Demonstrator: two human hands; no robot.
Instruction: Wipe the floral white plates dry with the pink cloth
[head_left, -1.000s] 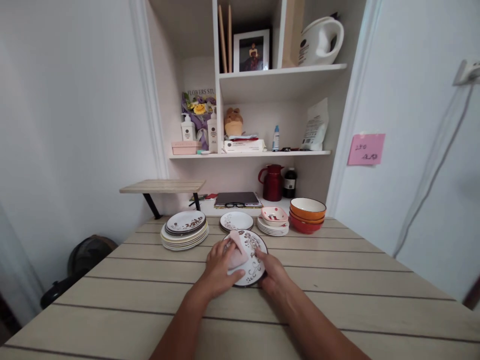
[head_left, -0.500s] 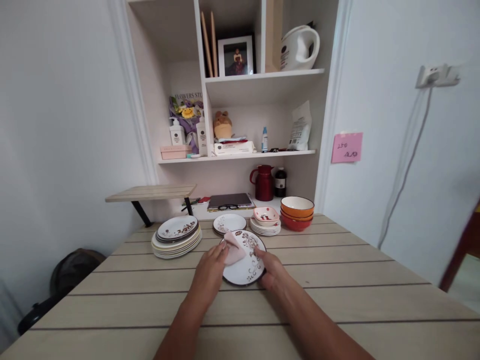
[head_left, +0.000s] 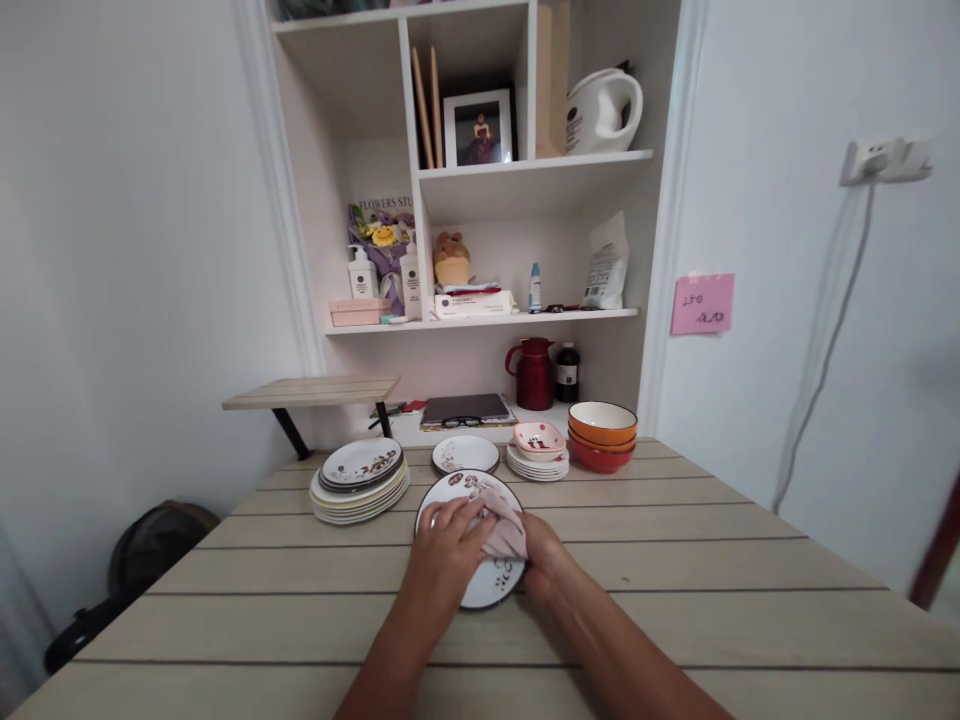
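A white plate (head_left: 481,594) with a dark rim and brown flower pattern is held above the near middle of the table. My right hand (head_left: 547,556) grips its right edge, with the thumb partly hidden by a pale pink cloth (head_left: 511,534). On the plate's face, my left hand (head_left: 448,543) presses this crumpled cloth, its fingers lying over the cloth's left part. Just behind, flower-patterned plates (head_left: 465,452) rest on the table.
At the left stands a stack of plates (head_left: 360,490) under a small raised shelf (head_left: 315,390). To the right, small pink bowls (head_left: 538,440) sit on small white dishes (head_left: 538,467), beside stacked orange and red bowls (head_left: 602,437). A red jug (head_left: 534,375) stands behind.
My left hand has moved the cloth rightward across the plate, toward my right hand. The cloth is now more crumpled. The plate has shifted slightly left and nearer, and the camera view has tilted up slightly.
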